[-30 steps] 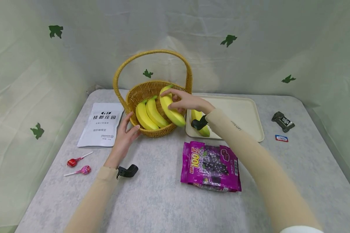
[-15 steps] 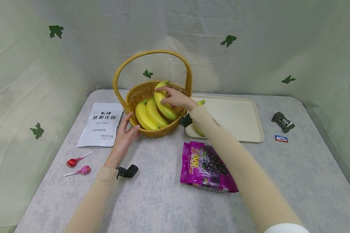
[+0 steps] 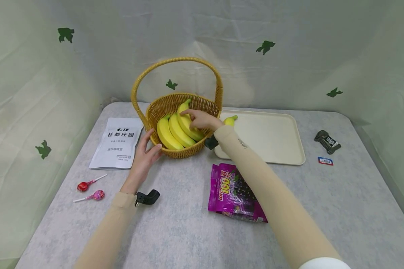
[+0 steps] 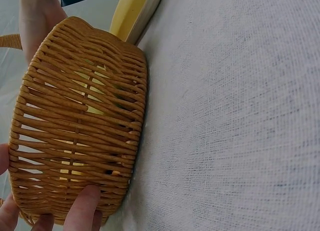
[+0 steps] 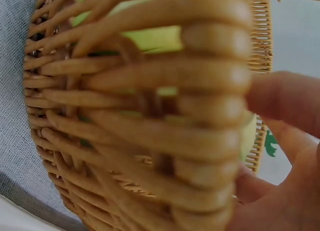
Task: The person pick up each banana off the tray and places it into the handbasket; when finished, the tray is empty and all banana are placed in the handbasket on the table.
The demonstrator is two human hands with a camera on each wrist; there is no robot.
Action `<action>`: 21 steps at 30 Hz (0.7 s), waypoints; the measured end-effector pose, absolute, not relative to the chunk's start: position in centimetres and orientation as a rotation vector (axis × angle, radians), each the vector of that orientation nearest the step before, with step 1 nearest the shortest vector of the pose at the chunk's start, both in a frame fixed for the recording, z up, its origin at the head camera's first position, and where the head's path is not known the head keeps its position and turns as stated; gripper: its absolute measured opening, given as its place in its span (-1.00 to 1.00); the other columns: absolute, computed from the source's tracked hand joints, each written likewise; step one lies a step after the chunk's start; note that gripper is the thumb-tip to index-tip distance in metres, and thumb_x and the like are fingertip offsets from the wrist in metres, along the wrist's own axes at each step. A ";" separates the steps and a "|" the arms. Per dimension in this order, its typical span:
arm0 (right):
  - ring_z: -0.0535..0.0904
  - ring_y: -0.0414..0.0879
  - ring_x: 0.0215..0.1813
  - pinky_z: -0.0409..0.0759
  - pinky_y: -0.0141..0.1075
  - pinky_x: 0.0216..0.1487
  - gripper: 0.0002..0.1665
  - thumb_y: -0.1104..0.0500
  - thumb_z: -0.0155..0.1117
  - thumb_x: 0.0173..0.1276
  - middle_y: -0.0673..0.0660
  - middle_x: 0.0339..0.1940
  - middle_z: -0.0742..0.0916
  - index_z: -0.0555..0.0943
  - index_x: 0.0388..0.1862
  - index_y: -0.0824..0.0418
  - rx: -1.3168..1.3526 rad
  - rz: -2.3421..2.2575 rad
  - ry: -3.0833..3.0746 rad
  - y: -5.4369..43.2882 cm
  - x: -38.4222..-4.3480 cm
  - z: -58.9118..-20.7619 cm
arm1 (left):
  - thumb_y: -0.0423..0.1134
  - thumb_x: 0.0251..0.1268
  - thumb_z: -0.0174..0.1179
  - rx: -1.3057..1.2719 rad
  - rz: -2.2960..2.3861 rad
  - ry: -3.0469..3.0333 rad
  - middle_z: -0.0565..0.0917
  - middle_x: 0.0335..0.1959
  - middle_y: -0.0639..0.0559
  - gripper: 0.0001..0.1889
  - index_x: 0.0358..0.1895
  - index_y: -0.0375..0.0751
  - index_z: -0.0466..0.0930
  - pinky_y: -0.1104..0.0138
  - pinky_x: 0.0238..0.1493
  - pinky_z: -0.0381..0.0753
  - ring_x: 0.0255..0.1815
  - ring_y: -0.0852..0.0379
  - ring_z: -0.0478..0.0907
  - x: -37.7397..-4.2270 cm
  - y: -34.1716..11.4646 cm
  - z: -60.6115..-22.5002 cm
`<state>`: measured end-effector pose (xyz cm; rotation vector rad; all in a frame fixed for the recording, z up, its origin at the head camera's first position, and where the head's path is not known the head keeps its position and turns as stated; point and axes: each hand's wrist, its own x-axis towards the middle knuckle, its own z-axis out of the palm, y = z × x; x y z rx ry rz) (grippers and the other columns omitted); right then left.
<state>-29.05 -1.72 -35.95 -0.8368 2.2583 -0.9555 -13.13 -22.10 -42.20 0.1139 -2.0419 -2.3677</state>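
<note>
Inside the wicker basket (image 3: 183, 152), two bananas lie side by side at the left, and a third banana (image 3: 184, 121) leans against them, its stem end toward the back. My right hand (image 3: 203, 120) reaches over the basket's right rim and grips this third banana between thumb and fingers. Gaps in the weave show yellow in the right wrist view, with the fingers (image 5: 285, 101) just beyond the rim. My left hand (image 3: 143, 158) rests on the basket's left outer side, fingers fairly straight. In the left wrist view its thumb (image 4: 84, 206) presses the woven wall.
A cream tray (image 3: 269, 138) right of the basket bears another banana (image 3: 230, 120), partly hidden by my right arm. A purple candy bag (image 3: 225, 190) lies in front, partly covered. A white pouch (image 3: 114, 144) and two lollipops (image 3: 84, 186) lie left; small wrapped items (image 3: 327, 142) lie right.
My right hand has moved left and down with the third banana, from over the basket's right rim to beside the other two. The left hand has stayed in place.
</note>
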 end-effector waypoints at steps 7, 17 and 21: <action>0.24 -0.07 -0.30 0.25 -0.37 -0.41 -0.22 0.45 0.07 0.25 0.22 -0.10 0.41 0.26 0.46 0.06 -0.826 -0.906 2.274 -1.5 -29.1 -36.1 | -0.37 0.48 -0.04 0.114 -2.354 -2.056 -0.26 0.55 0.05 -0.30 0.55 -0.06 -0.16 0.02 0.35 0.28 0.47 -0.13 0.01 -13.1 -22.1 -42.0; 0.31 -0.11 -0.31 0.35 -0.35 -0.37 -0.27 0.39 0.12 0.30 0.21 -0.08 0.48 0.28 0.45 0.09 -0.849 -0.897 2.293 -1.1 -28.8 -35.7 | -0.36 0.48 -0.04 0.123 -2.354 -2.062 -0.27 0.55 0.03 -0.31 0.55 -0.06 -0.17 0.02 0.36 0.27 0.47 -0.11 0.00 -13.1 -22.1 -42.1; 0.46 -0.03 -0.03 0.56 -0.18 -0.04 -0.34 0.34 0.14 0.35 0.29 0.16 0.50 0.29 0.43 0.13 -0.830 -1.074 2.241 0.0 -29.0 -35.2 | -0.36 0.48 -0.04 0.124 -2.361 -2.058 -0.28 0.55 0.04 -0.31 0.55 -0.04 -0.16 0.02 0.36 0.27 0.47 -0.10 0.00 -13.1 -22.1 -42.2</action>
